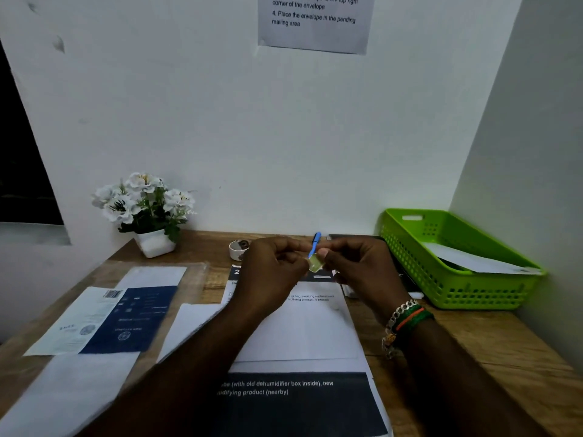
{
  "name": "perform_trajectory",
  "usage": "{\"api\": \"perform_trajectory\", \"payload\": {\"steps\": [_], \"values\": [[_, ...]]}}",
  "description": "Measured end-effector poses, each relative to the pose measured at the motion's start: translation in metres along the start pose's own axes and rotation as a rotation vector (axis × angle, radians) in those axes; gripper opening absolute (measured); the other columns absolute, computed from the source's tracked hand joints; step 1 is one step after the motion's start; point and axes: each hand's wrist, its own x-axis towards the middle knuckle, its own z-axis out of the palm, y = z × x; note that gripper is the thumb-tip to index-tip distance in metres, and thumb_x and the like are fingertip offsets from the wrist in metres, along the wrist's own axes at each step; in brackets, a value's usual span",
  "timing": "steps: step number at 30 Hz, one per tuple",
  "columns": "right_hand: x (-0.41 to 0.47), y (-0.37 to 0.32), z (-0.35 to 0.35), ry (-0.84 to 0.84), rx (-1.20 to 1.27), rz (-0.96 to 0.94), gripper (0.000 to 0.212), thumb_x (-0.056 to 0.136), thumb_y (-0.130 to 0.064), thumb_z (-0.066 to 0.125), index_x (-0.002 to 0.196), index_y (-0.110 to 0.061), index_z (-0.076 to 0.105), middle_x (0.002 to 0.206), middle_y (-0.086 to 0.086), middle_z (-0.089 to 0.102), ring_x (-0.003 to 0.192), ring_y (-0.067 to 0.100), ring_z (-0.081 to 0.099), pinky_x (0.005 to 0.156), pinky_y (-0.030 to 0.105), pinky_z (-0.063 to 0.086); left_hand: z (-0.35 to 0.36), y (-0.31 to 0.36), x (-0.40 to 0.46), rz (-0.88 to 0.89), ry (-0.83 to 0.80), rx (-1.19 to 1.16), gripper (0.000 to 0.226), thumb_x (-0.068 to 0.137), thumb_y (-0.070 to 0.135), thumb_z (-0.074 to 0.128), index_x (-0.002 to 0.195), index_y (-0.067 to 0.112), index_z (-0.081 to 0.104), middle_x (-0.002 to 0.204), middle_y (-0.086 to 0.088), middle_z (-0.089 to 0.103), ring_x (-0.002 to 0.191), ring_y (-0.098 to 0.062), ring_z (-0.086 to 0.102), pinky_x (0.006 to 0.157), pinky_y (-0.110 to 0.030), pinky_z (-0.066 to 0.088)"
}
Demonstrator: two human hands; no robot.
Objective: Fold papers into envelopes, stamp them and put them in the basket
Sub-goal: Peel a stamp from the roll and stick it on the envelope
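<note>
Two bare forearms enter from the bottom edge; no sleeves visible on either. Left hand (pixel 274 266): no rings, watch or bands seen. Right hand (pixel 359 263): wrist carries a stack of bracelets (pixel 403 323), namely a silver chain-link one nearest the hand, then an orange band, then a green band (woven or thread, texture unclear), plus a strand of pale gold-toned beads hanging lower on the wrist.

office mail desk | wall instruction sheet (pixel 315 22) | green basket (pixel 454 272) | printed papers (pixel 303 335)
</note>
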Motion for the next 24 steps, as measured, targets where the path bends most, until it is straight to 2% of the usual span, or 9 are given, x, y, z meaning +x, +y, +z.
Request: {"api": "perform_trajectory", "payload": {"steps": [3,8,11,14,18,20,22,24], "values": [[0.001,-0.001,-0.002,-0.016,0.052,0.056,0.012,0.09,-0.004,0.073,0.098,0.005,0.075,0.081,0.024,0.072,0.062,0.01,0.062,0.052,0.021,0.046,-0.001,0.002,-0.002,0.007,-0.047,-0.031,0.023,0.087,0.0,0.075,0.102,0.016,0.081,0.08,-0.013,0.076,0.069,-0.023,0.072,0.056,-0.018,0.05],[0.0,-0.004,-0.002,-0.003,0.126,0.122,0.013,0.092,-0.002,0.069,0.103,0.003,0.073,0.081,0.021,0.072,0.063,0.014,0.062,0.057,0.026,0.044,-0.001,0.002,-0.003,-0.02,-0.124,-0.051,0.025,0.084,-0.004,0.076,0.102,0.014,0.08,0.07,0.001,0.074,0.059,-0.005,0.062,0.055,-0.016,0.046],[-0.001,-0.005,0.0,-0.014,0.102,0.112,0.013,0.09,-0.001,0.072,0.102,0.003,0.071,0.075,0.019,0.068,0.061,0.016,0.06,0.056,0.027,0.044,-0.001,0.002,-0.004,-0.03,-0.156,-0.048,0.017,0.084,0.005,0.081,0.099,0.014,0.079,0.075,-0.007,0.077,0.066,-0.013,0.072,0.055,-0.014,0.047],[-0.003,-0.008,0.001,-0.039,0.064,0.082,0.023,0.084,-0.001,0.078,0.101,0.006,0.064,0.072,0.024,0.06,0.063,0.022,0.053,0.054,0.028,0.041,0.0,0.004,-0.005,-0.02,-0.109,-0.07,0.011,0.087,0.026,0.081,0.09,0.015,0.08,0.08,-0.003,0.079,0.074,-0.015,0.076,0.056,-0.014,0.048],[-0.005,-0.011,0.001,-0.046,0.04,0.082,0.024,0.086,-0.004,0.077,0.103,0.002,0.061,0.075,0.036,0.063,0.061,0.022,0.059,0.054,0.029,0.045,-0.003,0.005,-0.004,-0.065,-0.096,-0.093,0.01,0.086,0.025,0.082,0.079,0.018,0.078,0.081,0.001,0.078,0.068,-0.008,0.069,0.052,-0.019,0.048],[-0.004,-0.011,0.002,-0.041,0.065,0.107,0.017,0.096,-0.01,0.067,0.108,0.001,0.061,0.081,0.029,0.07,0.065,0.021,0.065,0.056,0.028,0.049,-0.003,0.004,-0.003,-0.124,-0.053,-0.153,0.009,0.087,0.02,0.081,0.079,0.018,0.077,0.073,0.003,0.075,0.066,-0.008,0.064,0.05,-0.02,0.044],[-0.004,-0.011,0.003,-0.037,0.082,0.142,0.02,0.1,-0.019,0.063,0.109,-0.001,0.063,0.085,0.018,0.076,0.068,0.018,0.066,0.057,0.026,0.05,-0.003,0.002,-0.002,-0.204,0.028,-0.254,0.01,0.088,0.019,0.08,0.079,0.019,0.076,0.065,0.007,0.07,0.066,-0.01,0.06,0.052,-0.022,0.044],[-0.005,-0.014,0.002,-0.056,0.071,0.191,0.026,0.099,-0.025,0.063,0.106,0.0,0.067,0.091,0.016,0.078,0.07,0.017,0.066,0.057,0.025,0.05,-0.004,0.001,0.0,-0.262,0.102,-0.365,0.011,0.088,0.02,0.08,0.079,0.02,0.075,0.066,0.008,0.069,0.07,-0.011,0.062,0.056,-0.025,0.046]]}}
